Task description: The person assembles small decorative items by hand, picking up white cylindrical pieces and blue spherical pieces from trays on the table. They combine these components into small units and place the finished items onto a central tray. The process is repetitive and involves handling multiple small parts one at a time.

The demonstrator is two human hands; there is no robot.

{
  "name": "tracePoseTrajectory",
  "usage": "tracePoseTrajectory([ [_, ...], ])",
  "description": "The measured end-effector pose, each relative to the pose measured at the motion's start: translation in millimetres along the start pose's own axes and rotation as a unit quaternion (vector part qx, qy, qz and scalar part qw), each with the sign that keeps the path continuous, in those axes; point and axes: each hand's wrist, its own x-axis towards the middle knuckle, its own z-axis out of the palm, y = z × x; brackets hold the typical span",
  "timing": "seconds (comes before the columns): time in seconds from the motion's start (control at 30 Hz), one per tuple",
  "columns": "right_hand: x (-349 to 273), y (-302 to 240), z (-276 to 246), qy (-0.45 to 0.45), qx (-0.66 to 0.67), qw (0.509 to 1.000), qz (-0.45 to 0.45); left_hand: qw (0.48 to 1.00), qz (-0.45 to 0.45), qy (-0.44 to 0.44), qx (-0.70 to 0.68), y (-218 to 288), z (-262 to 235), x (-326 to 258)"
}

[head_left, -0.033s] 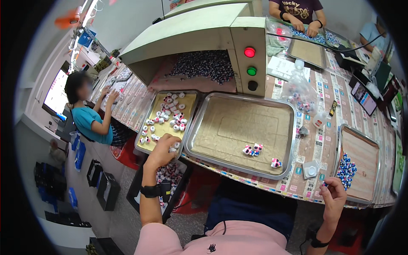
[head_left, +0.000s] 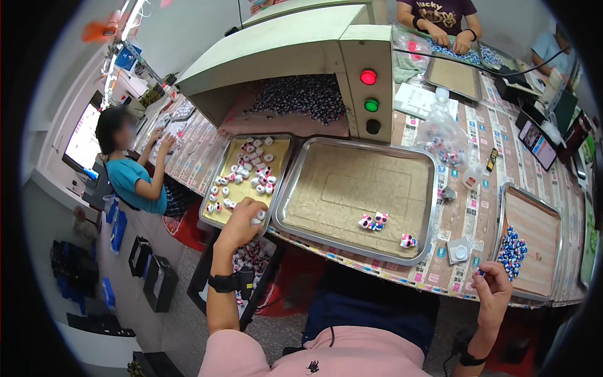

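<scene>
My left hand [head_left: 241, 223] reaches over the near edge of the left tray [head_left: 202, 213], fingers curled down onto a small white figurine head [head_left: 256, 220]. The hand covers part of that piece. Around it in the tray lie several white heads with pink and black marks. My right hand [head_left: 494, 290] is at the table's front edge, thumb and fingers pinched on a tiny blue piece [head_left: 481, 272], mostly hidden. Beside that hand, small blue-and-white pieces [head_left: 512, 252] are heaped in the right tray [head_left: 545, 242]. The large middle tray [head_left: 352, 176] holds 3 assembled figurines [head_left: 379, 220].
A beige machine [head_left: 282, 47] with lit red and green lamps has many dark blue pieces in its opening. A black bin [head_left: 201, 276] of figurine parts is below my left arm. A bottle [head_left: 471, 178] and small white dish [head_left: 460, 252] stand between trays. Other people work left and far right.
</scene>
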Motion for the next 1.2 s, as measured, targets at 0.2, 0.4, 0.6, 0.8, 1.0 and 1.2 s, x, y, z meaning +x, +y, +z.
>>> tracePoseTrajectory([
  [0.2, -1, 2, -2, 0.028, 0.038, 0.998, 0.037, 0.999, -0.015, 0.050, 0.002, -2, 12, 7],
  [0.4, -2, 3, -9, 0.026, 0.021, 0.999, 0.018, 0.930, -0.121, 0.134, -0.321, -26, 14, 6],
  [0.6, -3, 5, -7, 0.020, 0.018, 0.999, 0.024, 0.467, -0.106, 0.163, -0.863, -41, 10, 0],
  [0.8, 0, -5, 0, -0.005, -0.009, 1.000, 0.001, 0.294, -0.073, 0.126, -0.945, -1, 25, 2],
  [1.0, 0, -4, 7, 0.001, 0.030, 0.999, 0.027, 0.178, -0.011, -0.042, -0.983, 75, 43, 0],
  [1.2, 5, -11, 14, 0.014, -0.046, 0.999, 0.003, 0.120, -0.086, -0.194, -0.970, 155, 91, 8],
])
